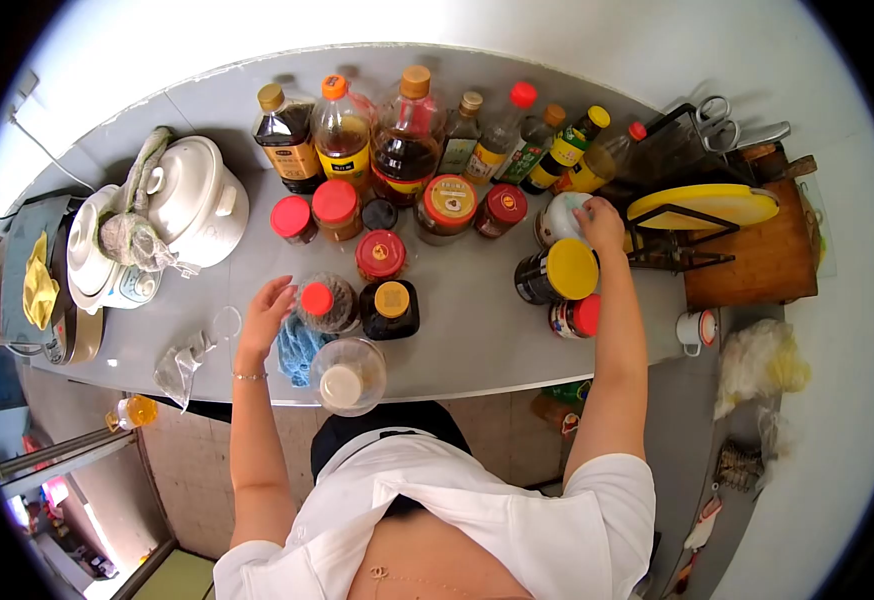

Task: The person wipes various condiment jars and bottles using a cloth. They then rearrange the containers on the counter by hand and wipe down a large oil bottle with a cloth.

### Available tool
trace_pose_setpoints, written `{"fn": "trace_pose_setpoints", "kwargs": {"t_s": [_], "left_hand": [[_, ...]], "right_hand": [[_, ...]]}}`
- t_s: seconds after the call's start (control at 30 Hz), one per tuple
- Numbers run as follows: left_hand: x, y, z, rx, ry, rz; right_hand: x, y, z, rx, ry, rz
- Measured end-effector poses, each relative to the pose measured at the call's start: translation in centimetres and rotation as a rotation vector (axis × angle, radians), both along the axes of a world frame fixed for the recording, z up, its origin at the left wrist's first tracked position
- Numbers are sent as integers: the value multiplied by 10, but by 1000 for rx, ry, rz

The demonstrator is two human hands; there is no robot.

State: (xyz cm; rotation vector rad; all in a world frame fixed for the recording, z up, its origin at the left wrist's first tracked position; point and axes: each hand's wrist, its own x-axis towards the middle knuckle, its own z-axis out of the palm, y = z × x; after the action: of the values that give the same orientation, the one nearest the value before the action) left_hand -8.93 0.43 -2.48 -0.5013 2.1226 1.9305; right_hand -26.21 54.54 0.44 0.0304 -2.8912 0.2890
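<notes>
My right hand (600,222) reaches to the back right and grips the edge of a white-topped jar (561,220). In front of that jar are a dark jar with a yellow lid (571,268) and a small red-lidded jar (584,314). My left hand (272,308) hovers with loosely bent fingers, holding nothing, just left of a clear jar with a red cap (325,302). Below it lie a blue cloth (302,352) and a clear plastic container (365,360). Beside the clear jar stands a dark square bottle with an orange-brown cap (391,298).
Several sauce bottles (415,140) line the wall, with red-lidded jars (336,205) before them. White pots (192,185) stand at left, near a crumpled plastic bag (185,365). At right are a rack with a yellow board (702,205), a wooden board (757,255) and an enamel mug (695,330).
</notes>
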Motion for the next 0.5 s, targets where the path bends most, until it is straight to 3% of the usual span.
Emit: {"fn": "trace_pose_setpoints", "kwargs": {"t_s": [0.13,0.2,0.27,0.33,0.4,0.5], "left_hand": [[-3,-5,-7,16,11,-7],[-2,-8,-10,30,15,-5],[-3,-12,-12,52,24,-8],[-4,-12,-11,47,11,-18],[-5,-11,-8,33,5,-27],[-4,-12,-2,20,5,-31]], "right_hand": [[14,-32,41,8,378,-26],[43,-73,69,-254,282,67],[88,-123,79,-436,-208,33],[115,-140,12,-250,-248,230],[137,-156,-43,-210,-469,170],[154,-162,-96,-267,-328,162]]}}
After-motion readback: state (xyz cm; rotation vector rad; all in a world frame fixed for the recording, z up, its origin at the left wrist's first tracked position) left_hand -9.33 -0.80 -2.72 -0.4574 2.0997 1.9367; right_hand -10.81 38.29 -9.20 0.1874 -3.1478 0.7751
